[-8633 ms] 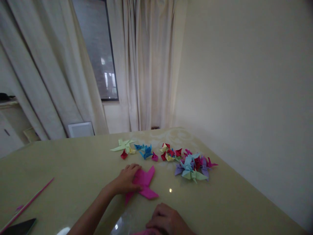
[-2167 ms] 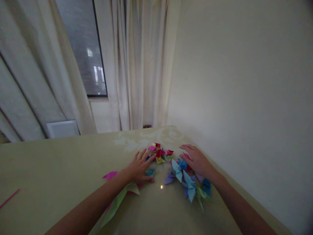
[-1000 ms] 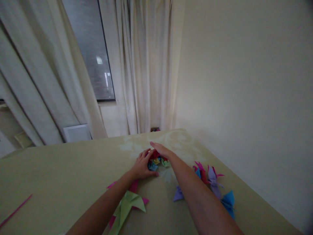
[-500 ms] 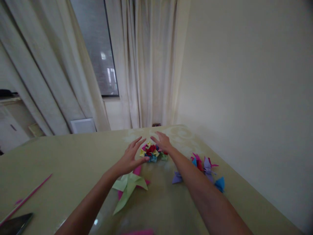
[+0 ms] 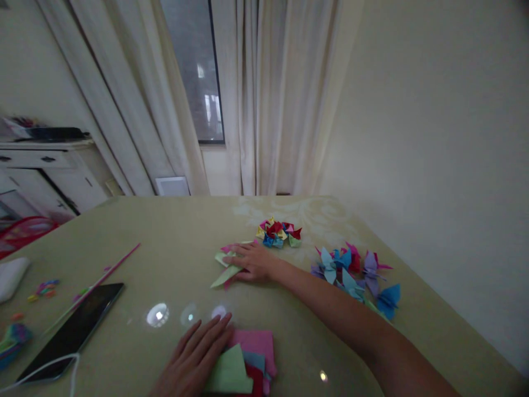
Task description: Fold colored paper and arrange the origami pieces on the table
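Observation:
My right hand (image 5: 254,263) reaches across the table and is closed over a light green and pink paper pinwheel (image 5: 226,275). Its fingers lie over the top and cover much of it. Close to me, my left hand (image 5: 198,353) lies flat with fingers stretched out, at the left edge of a pile of coloured paper sheets (image 5: 260,341) in pink, green, blue and red. Just beyond my right hand sits a cluster of small folded paper pieces (image 5: 279,231) in many colours. Several folded paper cranes (image 5: 372,273) lie right of my right forearm, which partly hides them.
On the left lie a dark phone (image 5: 78,331), a white cable (image 5: 53,363), a thin pink-and-green stick (image 5: 111,269) and small colourful pieces (image 5: 44,289). A white object (image 5: 12,277) is at the left edge. A wall (image 5: 446,165) borders the table's right side.
Both hands have left the folded paper cluster. My left hand has come back towards me to the paper sheets. My right hand has moved onto the pinwheel. The view has shifted left and down.

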### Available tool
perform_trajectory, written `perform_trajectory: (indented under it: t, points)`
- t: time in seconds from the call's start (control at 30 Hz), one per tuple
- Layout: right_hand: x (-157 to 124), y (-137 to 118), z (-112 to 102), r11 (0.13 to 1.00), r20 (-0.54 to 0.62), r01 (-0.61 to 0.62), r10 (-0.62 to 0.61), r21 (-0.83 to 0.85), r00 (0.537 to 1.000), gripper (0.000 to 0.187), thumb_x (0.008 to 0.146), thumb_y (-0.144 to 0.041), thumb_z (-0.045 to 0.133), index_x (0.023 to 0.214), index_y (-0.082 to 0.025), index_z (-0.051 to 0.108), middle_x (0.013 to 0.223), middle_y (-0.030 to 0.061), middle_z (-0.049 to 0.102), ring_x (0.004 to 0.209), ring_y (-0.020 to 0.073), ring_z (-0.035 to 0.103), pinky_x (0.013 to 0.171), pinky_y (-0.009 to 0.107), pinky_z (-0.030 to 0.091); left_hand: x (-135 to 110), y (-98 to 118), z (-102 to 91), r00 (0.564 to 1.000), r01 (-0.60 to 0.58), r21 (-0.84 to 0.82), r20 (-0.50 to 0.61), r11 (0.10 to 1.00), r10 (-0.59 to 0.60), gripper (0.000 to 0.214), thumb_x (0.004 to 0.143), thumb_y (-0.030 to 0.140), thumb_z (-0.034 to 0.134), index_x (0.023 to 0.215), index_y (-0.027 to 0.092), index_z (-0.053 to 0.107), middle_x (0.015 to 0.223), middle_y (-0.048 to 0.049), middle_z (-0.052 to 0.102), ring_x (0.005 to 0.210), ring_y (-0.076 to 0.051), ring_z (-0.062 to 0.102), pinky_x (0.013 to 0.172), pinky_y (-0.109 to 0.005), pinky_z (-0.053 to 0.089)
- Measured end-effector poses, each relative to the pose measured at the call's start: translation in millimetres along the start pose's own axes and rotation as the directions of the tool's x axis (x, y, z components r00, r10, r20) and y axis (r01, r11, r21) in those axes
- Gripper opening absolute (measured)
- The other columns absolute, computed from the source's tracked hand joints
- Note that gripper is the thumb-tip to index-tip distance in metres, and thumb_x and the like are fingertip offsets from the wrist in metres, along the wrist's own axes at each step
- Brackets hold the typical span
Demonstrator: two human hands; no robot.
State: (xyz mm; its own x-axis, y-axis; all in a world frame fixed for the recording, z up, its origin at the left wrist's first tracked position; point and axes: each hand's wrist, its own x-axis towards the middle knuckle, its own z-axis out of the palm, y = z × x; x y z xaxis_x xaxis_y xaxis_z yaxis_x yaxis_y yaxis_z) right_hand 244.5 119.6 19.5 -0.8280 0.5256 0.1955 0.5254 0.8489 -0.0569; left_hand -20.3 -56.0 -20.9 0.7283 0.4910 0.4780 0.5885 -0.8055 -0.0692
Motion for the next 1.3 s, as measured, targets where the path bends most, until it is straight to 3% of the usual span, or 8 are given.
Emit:
perform_trajectory:
  t: [0.33, 0.57, 0.67, 0.77, 0.87, 0.93, 1.1, 1.3]
  points:
    - [11.3, 18.4, -26.1, 0.99, -0.09, -0.141, 0.138, -0.022, 0.986, 0.052, 0.106, -0.039, 0.06, 0.156, -0.026, 0.052, 0.166, 0.0132, 0.047, 0.152, 0.0292, 0.043, 0.123, 0.048, 0.035, 19.4, 2.4, 12.2, 0.991, -0.13, 0.042, 0.029, 0.991, 0.129, 0.077, 0.101, 0.065, 0.053, 0.166, 0.031, 0.034, 0.156, -0.0068, 0.061, 0.138, -0.029, 0.06, 0.11, -0.041, 0.052]
    - [-121.2, -37.3, -101.6, 0.962, -0.311, -0.272, 0.257, -0.007, 0.915, 0.056, 0.103, -0.043, 0.062, 0.157, -0.032, 0.051, 0.165, 0.0095, 0.048, 0.146, 0.0307, 0.051, 0.12, 0.051, 0.042, 50.0, -0.2, 49.2, 0.981, -0.077, -0.205, 0.161, 0.976, 0.111, 0.088, 0.097, 0.069, 0.058, 0.169, 0.035, 0.022, 0.143, -0.0085, 0.07, 0.119, -0.029, 0.069, 0.1, -0.036, 0.055]
    - [-210.3, -31.7, -124.8, 0.828, -0.47, -0.561, 0.491, -0.011, 0.733, 0.051, 0.101, -0.05, 0.061, 0.149, -0.033, 0.06, 0.155, 0.0109, 0.06, 0.136, 0.032, 0.06, 0.114, 0.053, 0.048, 67.0, -6.6, 55.4, 0.959, 0.025, -0.323, 0.276, 0.946, 0.069, 0.102, 0.084, 0.083, 0.063, 0.167, 0.034, 0.03, 0.142, -0.0113, 0.07, 0.118, -0.033, 0.067, 0.103, -0.044, 0.052]
    - [-291.1, -17.6, -123.6, 0.605, -0.613, -0.779, 0.681, 0.163, 0.401, 0.055, 0.101, -0.059, 0.052, 0.143, -0.025, 0.063, 0.152, 0.0148, 0.06, 0.14, 0.0337, 0.057, 0.118, 0.055, 0.044, 90.3, -13.6, 58.2, 0.939, 0.167, -0.313, 0.338, 0.935, -0.054, 0.094, 0.086, 0.08, 0.064, 0.164, 0.032, 0.04, 0.145, -0.0134, 0.066, 0.127, -0.036, 0.062, 0.11, -0.051, 0.047]
    - [-336.9, -12.8, -92.2, 0.311, -0.583, -0.83, 0.813, 0.464, -0.021, 0.064, 0.098, -0.071, 0.047, 0.136, -0.023, 0.065, 0.14, 0.0159, 0.068, 0.128, 0.0345, 0.066, 0.109, 0.055, 0.053, 117.5, -19.6, 57.5, 0.908, 0.281, -0.272, 0.385, 0.92, -0.164, 0.08, 0.093, 0.071, 0.062, 0.158, 0.026, 0.049, 0.149, -0.015, 0.063, 0.135, -0.038, 0.057, 0.113, -0.056, 0.043]
    - [-341.5, -12.8, -62.6, 0.222, -0.522, -0.782, 0.839, 0.583, -0.151, 0.071, 0.094, -0.078, 0.046, 0.136, -0.024, 0.065, 0.14, 0.0156, 0.068, 0.132, 0.0361, 0.063, 0.112, 0.057, 0.05, 133.9, -21.1, 57.0, 0.896, 0.325, -0.262, 0.392, 0.909, -0.207, 0.075, 0.095, 0.068, 0.061, 0.154, 0.022, 0.054, 0.151, -0.0159, 0.061, 0.138, -0.04, 0.054, 0.115, -0.059, 0.04]
    - [-293.2, 4.2, -9.4, 0.255, -0.479, -0.682, 0.863, 0.686, -0.16, 0.086, 0.087, -0.087, 0.046, 0.138, -0.019, 0.063, 0.147, 0.0209, 0.063, 0.143, 0.0388, 0.053, 0.121, 0.059, 0.039, 161.0, -12.0, 62.3, 0.927, 0.263, -0.335, 0.347, 0.905, -0.141, 0.069, 0.096, 0.067, 0.06, 0.148, 0.021, 0.057, 0.155, -0.016, 0.059, 0.142, -0.038, 0.051, 0.117, -0.058, 0.039]
    - [-249.4, 28.8, -3.8, 0.316, -0.527, -0.663, 0.838, 0.679, -0.14, 0.089, 0.086, -0.086, 0.048, 0.14, -0.016, 0.06, 0.142, 0.022, 0.062, 0.138, 0.0394, 0.054, 0.12, 0.06, 0.038, 169.6, -6.0, 67.5, 0.917, 0.29, -0.29, 0.358, 0.912, -0.177, 0.067, 0.093, 0.066, 0.064, 0.143, 0.021, 0.061, 0.15, -0.0171, 0.061, 0.14, -0.039, 0.053, 0.117, -0.059, 0.04]
